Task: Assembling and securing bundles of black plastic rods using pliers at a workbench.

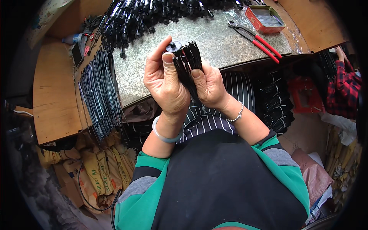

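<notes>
My left hand [166, 82] is closed around one side of a bundle of thin black ribs [187, 73], upright above the table's near edge. A dark round cap [173, 46] with a small knob sits between its thumb and forefinger. From the other side my right hand [211, 86] grips the same bundle, thumb pressed along it. The ribs' upper ends fan out between the hands, and a thin pale wire [198, 36] sticks out behind them. How the cap joins the ribs is hidden by my fingers.
Black-and-silver shafts [142, 17] are heaped at the table's back. Red-handled pliers [264, 46] lie right, near a red tin [264, 21] of thin pins. Dark rods [97, 92] hang over the left edge; tied black bundles [274, 99] are stacked below right. A co-worker's plaid sleeve [343, 90] shows far right.
</notes>
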Available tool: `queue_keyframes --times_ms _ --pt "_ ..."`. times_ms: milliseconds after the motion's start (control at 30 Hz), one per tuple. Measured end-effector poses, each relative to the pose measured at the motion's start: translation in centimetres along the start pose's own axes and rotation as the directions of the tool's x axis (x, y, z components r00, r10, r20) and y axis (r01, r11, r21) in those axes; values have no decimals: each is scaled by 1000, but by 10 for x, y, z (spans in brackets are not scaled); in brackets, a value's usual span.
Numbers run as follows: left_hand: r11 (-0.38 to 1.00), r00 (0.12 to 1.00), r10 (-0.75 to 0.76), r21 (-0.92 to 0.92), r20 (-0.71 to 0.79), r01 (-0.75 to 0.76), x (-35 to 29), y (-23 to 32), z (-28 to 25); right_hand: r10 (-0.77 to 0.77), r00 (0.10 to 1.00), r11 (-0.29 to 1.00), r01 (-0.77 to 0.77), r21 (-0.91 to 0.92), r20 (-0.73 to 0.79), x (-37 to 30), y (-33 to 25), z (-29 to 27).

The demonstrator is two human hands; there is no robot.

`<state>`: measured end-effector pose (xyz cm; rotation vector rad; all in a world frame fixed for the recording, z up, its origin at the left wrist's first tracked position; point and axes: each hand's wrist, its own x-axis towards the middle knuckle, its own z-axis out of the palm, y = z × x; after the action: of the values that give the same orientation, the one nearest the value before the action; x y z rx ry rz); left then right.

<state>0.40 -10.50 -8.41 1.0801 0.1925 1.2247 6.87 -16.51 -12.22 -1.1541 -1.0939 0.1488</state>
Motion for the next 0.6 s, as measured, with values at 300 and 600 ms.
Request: queue_keyframes --times_ms 300,600 --pt "919 934 -234 -252 271 304 13 0 -15 111 991 994 -111 2 71 3 -4 -5" --pt "981 972 -57 194 228 12 11 8 2 -91 994 960 71 -272 -60 0 -4 -1"
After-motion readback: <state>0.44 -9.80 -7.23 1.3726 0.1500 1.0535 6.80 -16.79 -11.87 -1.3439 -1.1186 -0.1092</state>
